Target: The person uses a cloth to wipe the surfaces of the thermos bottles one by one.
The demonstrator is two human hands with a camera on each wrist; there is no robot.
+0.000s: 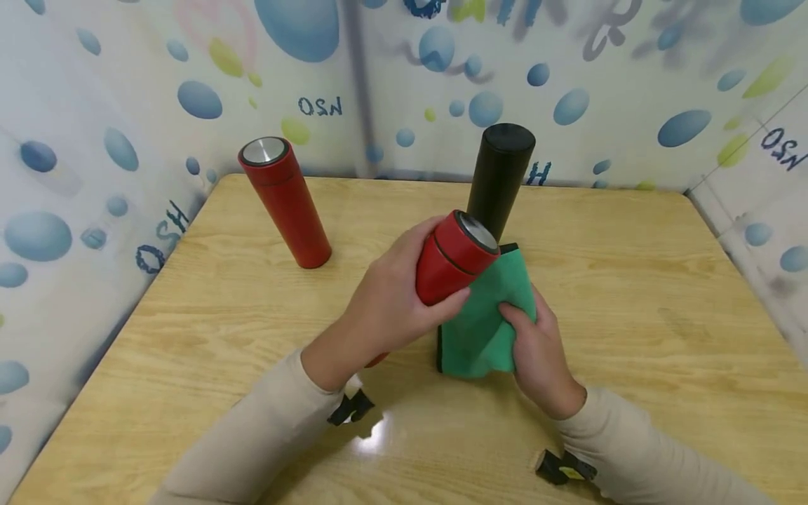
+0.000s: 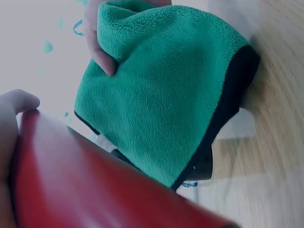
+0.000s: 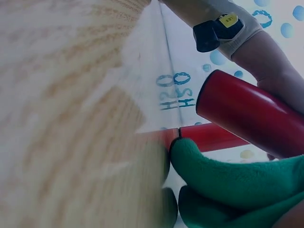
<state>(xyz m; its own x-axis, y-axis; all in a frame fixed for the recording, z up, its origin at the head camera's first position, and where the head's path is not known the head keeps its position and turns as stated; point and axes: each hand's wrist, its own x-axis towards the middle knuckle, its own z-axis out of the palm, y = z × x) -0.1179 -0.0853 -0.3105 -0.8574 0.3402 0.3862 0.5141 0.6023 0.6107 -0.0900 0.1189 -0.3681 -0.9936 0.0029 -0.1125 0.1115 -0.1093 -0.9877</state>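
The left hand [image 1: 394, 291] is clamped round a red bottle [image 1: 449, 261], held tilted above the table [image 1: 663, 315]. Its long axis slants from base, lower left, to top end, upper right. The right hand [image 1: 544, 358] pinches a green cloth [image 1: 482, 333] beside it. Judged governing relation: bottle lies left of cloth, top end leaning clothward; contact cannot be determined.

Light wood-grain table [image 1: 663, 301], bright glare spot [image 1: 371, 436]; white walls [image 1: 391, 84], blue ovals [image 1: 199, 99], lettering [image 1: 320, 106].
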